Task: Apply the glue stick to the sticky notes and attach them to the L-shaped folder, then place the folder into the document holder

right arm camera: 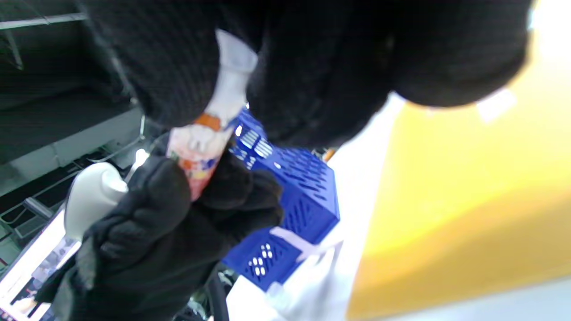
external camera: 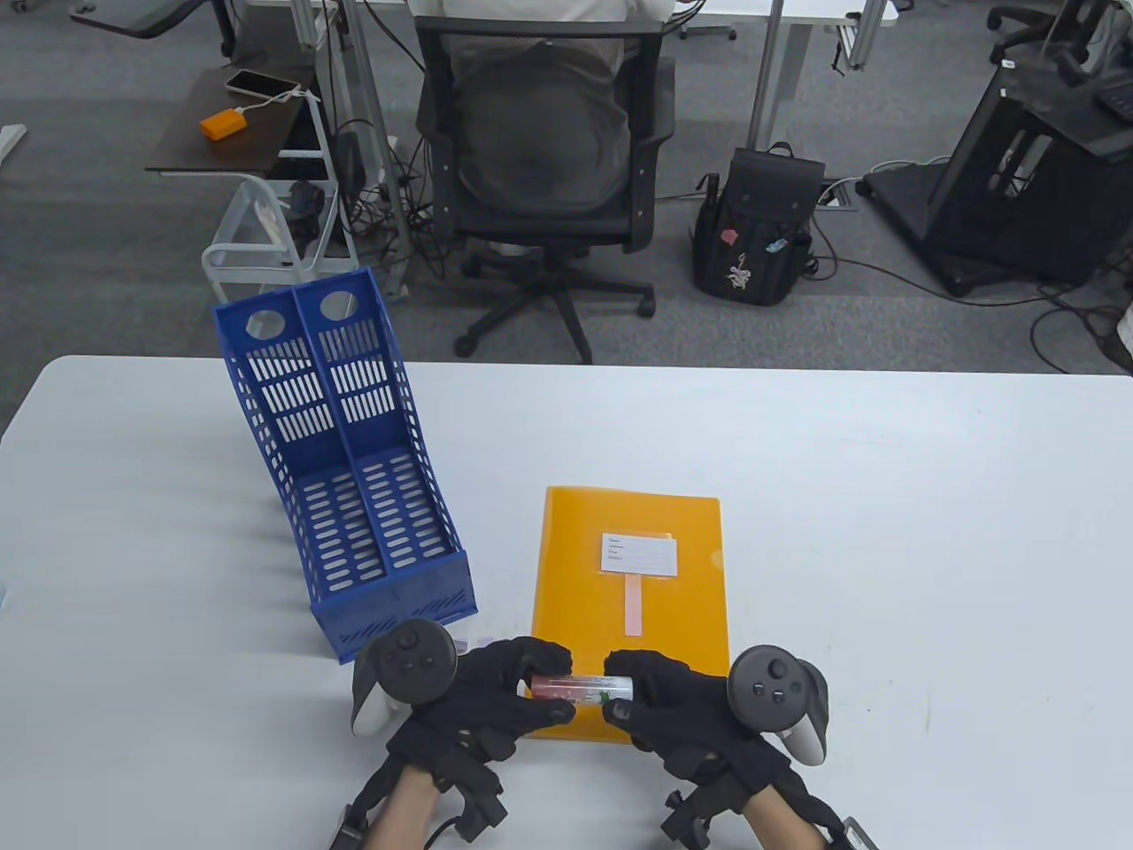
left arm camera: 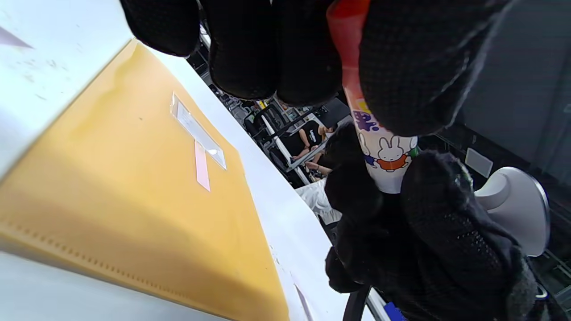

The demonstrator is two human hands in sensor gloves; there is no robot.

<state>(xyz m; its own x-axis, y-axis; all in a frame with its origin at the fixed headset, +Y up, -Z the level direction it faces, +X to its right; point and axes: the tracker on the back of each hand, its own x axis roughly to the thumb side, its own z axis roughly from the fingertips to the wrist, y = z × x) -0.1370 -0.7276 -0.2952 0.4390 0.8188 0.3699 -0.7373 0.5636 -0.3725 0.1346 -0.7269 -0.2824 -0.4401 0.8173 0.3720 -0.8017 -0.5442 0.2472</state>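
The glue stick lies crosswise between both gloved hands, just above the near edge of the orange L-shaped folder. My left hand grips its red end. My right hand grips its white end. A pink sticky note sits flat on the folder below a white label; the note shows in the left wrist view too. The blue document holder stands to the left of the folder.
The white table's near edge is close below the hands. A small pale slip lies by the holder's front corner. Beyond the table's far edge stand an office chair and a black backpack.
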